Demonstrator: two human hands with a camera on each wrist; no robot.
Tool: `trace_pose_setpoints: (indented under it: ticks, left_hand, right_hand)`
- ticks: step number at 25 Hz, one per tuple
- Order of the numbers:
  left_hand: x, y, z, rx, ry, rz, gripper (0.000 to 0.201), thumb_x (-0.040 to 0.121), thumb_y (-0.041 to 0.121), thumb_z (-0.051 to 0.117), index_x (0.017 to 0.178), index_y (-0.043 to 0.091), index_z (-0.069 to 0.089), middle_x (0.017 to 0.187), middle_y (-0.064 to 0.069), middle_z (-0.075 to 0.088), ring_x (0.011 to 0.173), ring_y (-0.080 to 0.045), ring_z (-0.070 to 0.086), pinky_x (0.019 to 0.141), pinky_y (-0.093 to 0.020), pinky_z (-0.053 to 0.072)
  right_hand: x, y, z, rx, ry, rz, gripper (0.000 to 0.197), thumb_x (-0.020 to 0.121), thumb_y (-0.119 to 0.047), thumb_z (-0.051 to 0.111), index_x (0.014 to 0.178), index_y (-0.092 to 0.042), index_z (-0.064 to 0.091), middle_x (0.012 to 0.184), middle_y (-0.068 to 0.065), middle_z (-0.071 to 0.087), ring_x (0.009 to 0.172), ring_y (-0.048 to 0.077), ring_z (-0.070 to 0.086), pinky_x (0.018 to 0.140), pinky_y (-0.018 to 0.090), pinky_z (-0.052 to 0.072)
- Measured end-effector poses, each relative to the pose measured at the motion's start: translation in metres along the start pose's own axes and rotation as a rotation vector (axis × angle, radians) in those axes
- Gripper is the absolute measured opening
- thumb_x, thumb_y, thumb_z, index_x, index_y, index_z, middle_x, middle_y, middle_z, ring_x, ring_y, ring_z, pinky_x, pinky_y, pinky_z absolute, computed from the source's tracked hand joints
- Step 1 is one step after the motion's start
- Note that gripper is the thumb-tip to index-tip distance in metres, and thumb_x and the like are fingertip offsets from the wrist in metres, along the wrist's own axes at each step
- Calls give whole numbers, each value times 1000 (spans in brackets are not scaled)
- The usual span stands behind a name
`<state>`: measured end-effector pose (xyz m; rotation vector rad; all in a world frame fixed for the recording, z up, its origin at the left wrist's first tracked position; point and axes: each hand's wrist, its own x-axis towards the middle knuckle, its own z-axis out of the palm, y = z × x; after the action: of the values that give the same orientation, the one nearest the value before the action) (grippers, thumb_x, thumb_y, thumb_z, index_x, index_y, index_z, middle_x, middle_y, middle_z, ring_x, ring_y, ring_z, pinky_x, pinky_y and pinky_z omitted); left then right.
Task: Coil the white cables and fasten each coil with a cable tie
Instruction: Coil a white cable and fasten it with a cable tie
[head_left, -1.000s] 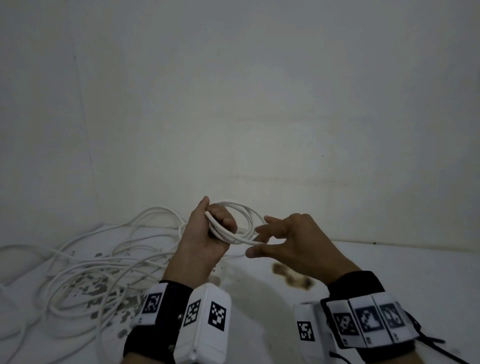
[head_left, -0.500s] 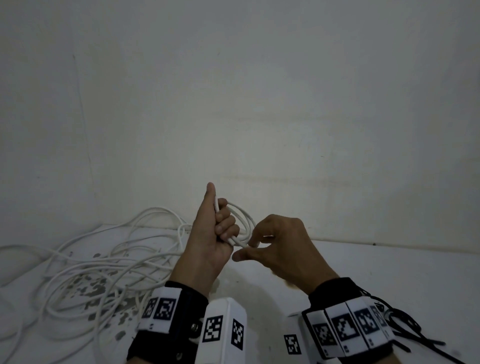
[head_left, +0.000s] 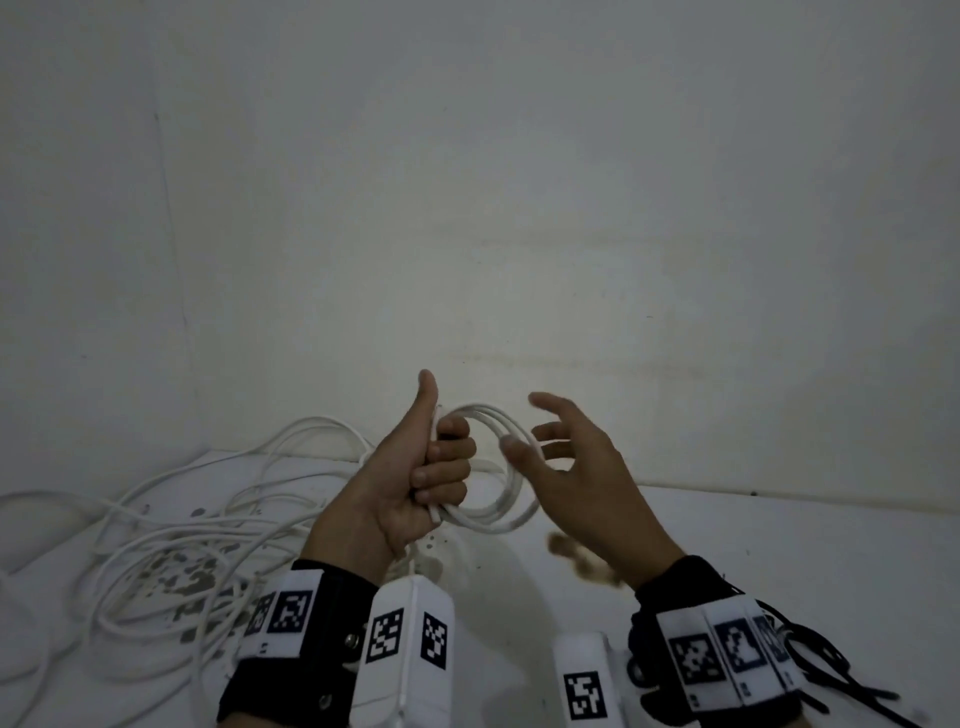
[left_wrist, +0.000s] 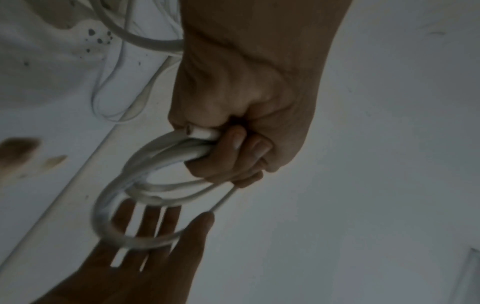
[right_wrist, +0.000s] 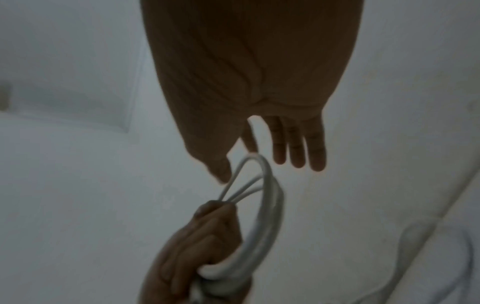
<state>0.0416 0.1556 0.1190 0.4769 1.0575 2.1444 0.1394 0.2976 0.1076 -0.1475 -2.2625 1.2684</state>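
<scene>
My left hand grips a small coil of white cable in its fist, thumb pointing straight up, above the white table. The coil's loops stick out to the right of the fist. The left wrist view shows the curled fingers round the bunched strands of the coil, with a cable end poking out at the knuckles. My right hand is just right of the coil with straight, spread fingers and holds nothing; its fingertips are at the coil's rim. No cable tie is in sight.
A big loose tangle of white cable sprawls over the left part of the stained white table. A brown stain lies under my right hand. A plain wall stands close behind. Black cords hang by my right wrist.
My right hand let go of the cable it was pinching and spread its fingers. The left hand turned thumb-up, still gripping the coil, which now shows as a round loop.
</scene>
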Motion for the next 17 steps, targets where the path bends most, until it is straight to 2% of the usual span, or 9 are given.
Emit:
trace_pose_setpoints:
  ticks: [1, 3, 4, 6, 8, 10, 12, 14, 17]
  left_hand:
    - [-1, -2, 4, 37, -35, -37, 59, 85, 73, 40, 60, 20, 40, 41, 8, 24, 22, -2, 20, 24, -13, 12]
    - [-2, -8, 12, 80, -68, -70, 59, 77, 76, 47, 61, 19, 40, 41, 8, 23, 22, -3, 20, 25, -13, 11]
    - [-2, -10, 16, 86, -70, -81, 58, 74, 75, 51, 62, 19, 41, 41, 8, 23, 22, -3, 20, 26, -14, 11]
    - [-1, -12, 18, 69, -69, -94, 47, 77, 59, 62, 66, 16, 45, 42, 9, 23, 23, -4, 20, 26, -14, 13]
    - [1, -13, 18, 5, -93, -95, 24, 77, 30, 65, 73, 13, 48, 44, 10, 24, 25, -5, 22, 28, -15, 16]
    - [2, -14, 20, -116, -155, -117, 13, 76, 18, 55, 81, 7, 55, 47, 10, 27, 28, -5, 25, 31, -15, 19]
    - [4, -16, 19, -206, -204, -131, 21, 78, 16, 49, 89, 1, 59, 48, 9, 31, 30, -4, 29, 31, -15, 24]
    - [4, -19, 18, -230, -248, -128, 20, 85, 15, 54, 94, -1, 61, 50, 8, 35, 33, -5, 32, 32, -16, 30]
    - [5, -25, 20, -78, -164, -36, 29, 92, 32, 57, 93, 4, 66, 49, 9, 35, 36, -4, 34, 39, -16, 34]
  right_hand:
    - [1, -1, 3, 150, -18, 113, 44, 90, -51, 65, 128, -29, 59, 111, -1, 64, 94, 14, 68, 82, 34, 59]
    - [5, -2, 7, 596, -82, 329, 36, 95, -43, 62, 111, -11, 65, 81, 5, 63, 65, 19, 64, 60, 35, 58]
    - [5, -4, 7, 776, -76, 425, 31, 95, -38, 63, 98, -7, 65, 63, 2, 50, 49, 16, 52, 47, 29, 49]
    - [5, -8, 4, 948, -48, 545, 29, 94, -33, 66, 77, -12, 54, 49, -4, 26, 36, 10, 25, 34, 21, 25]
    - [5, -11, 2, 983, 10, 559, 38, 94, -32, 65, 67, -17, 44, 45, -6, 19, 33, 9, 15, 31, 20, 16]
    - [4, -12, 3, 982, 78, 551, 43, 93, -34, 65, 63, -18, 39, 45, -6, 17, 32, 9, 13, 30, 19, 15]
    - [3, -14, 4, 986, 116, 548, 47, 92, -39, 65, 61, -19, 37, 45, -5, 17, 32, 9, 13, 31, 18, 15]
    - [3, -14, 3, 982, 139, 531, 48, 93, -41, 64, 61, -19, 35, 45, -5, 17, 32, 9, 13, 33, 18, 14]
    - [3, -17, 2, 964, 150, 496, 50, 93, -41, 64, 59, -20, 33, 46, -5, 16, 35, 11, 12, 35, 20, 13]
